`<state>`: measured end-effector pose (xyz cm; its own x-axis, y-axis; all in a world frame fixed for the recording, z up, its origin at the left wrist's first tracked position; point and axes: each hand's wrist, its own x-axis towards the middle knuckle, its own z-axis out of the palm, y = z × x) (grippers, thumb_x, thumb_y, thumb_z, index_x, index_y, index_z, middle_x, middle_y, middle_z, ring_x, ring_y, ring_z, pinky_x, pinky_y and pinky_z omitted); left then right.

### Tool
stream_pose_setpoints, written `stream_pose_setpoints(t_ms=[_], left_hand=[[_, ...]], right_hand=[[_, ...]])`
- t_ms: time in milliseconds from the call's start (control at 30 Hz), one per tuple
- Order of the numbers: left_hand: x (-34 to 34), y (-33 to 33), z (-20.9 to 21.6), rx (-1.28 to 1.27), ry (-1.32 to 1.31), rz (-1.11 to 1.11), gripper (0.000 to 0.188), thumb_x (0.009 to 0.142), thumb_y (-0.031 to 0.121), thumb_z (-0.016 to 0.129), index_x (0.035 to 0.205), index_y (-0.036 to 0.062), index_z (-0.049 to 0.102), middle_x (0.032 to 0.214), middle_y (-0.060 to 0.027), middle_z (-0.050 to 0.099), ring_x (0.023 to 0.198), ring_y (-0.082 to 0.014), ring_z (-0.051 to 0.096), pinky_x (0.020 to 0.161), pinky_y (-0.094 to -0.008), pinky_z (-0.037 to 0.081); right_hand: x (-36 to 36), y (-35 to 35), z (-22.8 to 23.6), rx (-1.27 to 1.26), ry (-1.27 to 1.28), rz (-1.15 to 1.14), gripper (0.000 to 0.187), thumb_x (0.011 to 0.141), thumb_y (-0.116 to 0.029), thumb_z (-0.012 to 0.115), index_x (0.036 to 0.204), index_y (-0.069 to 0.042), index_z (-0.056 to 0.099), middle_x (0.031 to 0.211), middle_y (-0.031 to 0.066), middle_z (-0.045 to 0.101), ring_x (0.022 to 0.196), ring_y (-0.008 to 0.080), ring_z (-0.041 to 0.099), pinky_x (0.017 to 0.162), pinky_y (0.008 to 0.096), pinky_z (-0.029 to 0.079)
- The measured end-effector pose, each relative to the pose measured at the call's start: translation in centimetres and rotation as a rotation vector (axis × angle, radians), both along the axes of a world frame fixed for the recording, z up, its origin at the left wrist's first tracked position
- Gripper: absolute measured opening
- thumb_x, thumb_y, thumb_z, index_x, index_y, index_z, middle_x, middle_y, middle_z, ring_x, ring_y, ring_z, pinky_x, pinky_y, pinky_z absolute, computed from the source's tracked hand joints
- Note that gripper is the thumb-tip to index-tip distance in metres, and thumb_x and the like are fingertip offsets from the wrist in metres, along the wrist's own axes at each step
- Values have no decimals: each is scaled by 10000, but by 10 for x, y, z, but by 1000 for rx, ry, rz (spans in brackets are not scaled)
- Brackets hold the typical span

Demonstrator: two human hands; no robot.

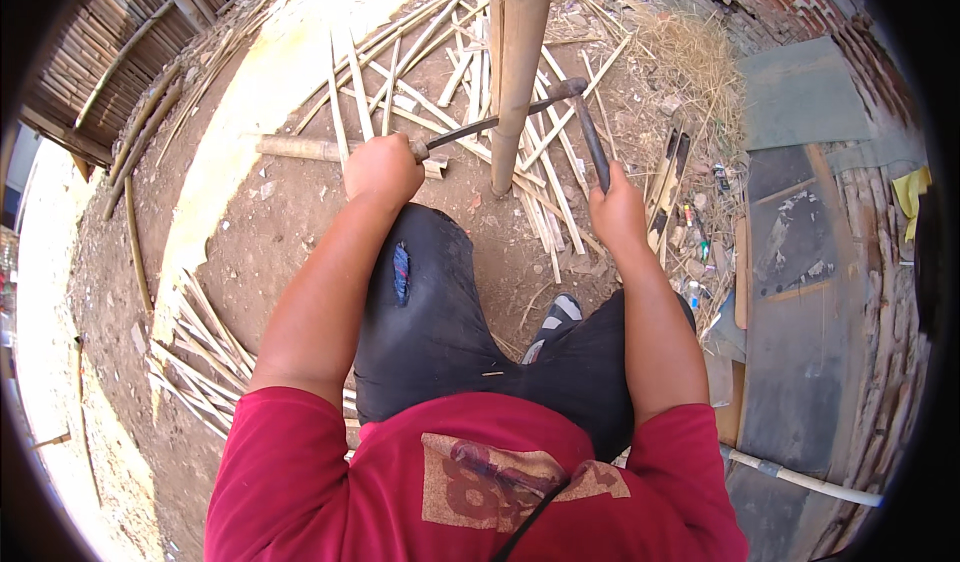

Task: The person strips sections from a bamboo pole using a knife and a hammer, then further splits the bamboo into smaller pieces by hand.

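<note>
In front of me a thick bamboo pole (524, 52) stands upright, with a split line along its upper left side. My left hand (384, 170) is closed round the handle of a long dark-bladed knife (461, 135). The knife's blade crosses the pole, and its far end comes out on the right; how deep it sits in the bamboo I cannot tell. My right hand (618, 210) grips a hammer (594, 142) by its lower handle. The hammer's head is at the blade's far end, seemingly touching it.
Split bamboo strips (395, 82) lie scattered beyond the pole, and more strips (200, 347) are heaped at the left. A cut bamboo length (300, 148) lies behind my left hand. Dry straw (690, 62), litter and dark sheets (790, 252) line the right side. A bamboo fence (110, 42) stands far left.
</note>
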<state>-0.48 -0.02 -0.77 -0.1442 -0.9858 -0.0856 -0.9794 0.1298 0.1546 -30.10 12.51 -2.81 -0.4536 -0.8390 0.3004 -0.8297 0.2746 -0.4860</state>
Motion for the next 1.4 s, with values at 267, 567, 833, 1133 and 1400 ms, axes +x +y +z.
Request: stream_pose_setpoints(t_ms=[267, 567, 833, 1133, 1400], left_hand=[[9, -2, -4, -20, -11, -3, 266, 875, 290, 682, 1039, 94, 754, 998, -156, 761, 951, -355, 737, 852, -474, 590], [11, -5, -6, -23, -20, 14, 278, 867, 297, 690, 1042, 91, 754, 1004, -160, 761, 962, -351, 736, 863, -474, 589], [10, -4, -1, -14, -23, 25, 272, 872, 271, 686, 1069, 101, 763, 1028, -157, 765, 979, -328, 743, 867, -451, 593], [5, -4, 2, 9, -23, -7, 291, 868, 297, 696, 1074, 100, 754, 1047, -158, 760, 985, -340, 734, 874, -465, 588], [13, -8, -3, 8, -24, 37, 286, 864, 291, 701, 1066, 98, 758, 1021, -162, 760, 982, -341, 734, 876, -465, 588]], right_hand=[[17, 3, 31, -233, -156, 5, 210, 935, -138, 609, 1116, -31, 592, 781, 228, 688, 748, 445, 697, 658, 531, 511], [10, 0, 72, -327, -272, 14, 213, 950, -144, 599, 1135, -39, 612, 832, 255, 694, 802, 443, 708, 705, 505, 530], [7, 0, 44, 107, -90, 41, 228, 946, -117, 579, 1161, -45, 603, 828, 246, 700, 824, 445, 710, 726, 500, 541], [4, -11, 14, 162, 117, 44, 172, 956, -135, 614, 1097, -38, 595, 789, 213, 691, 725, 402, 697, 649, 468, 519], [14, -4, 81, -250, -236, 25, 182, 934, -143, 614, 1081, -36, 590, 819, 239, 698, 804, 459, 700, 712, 549, 527]])
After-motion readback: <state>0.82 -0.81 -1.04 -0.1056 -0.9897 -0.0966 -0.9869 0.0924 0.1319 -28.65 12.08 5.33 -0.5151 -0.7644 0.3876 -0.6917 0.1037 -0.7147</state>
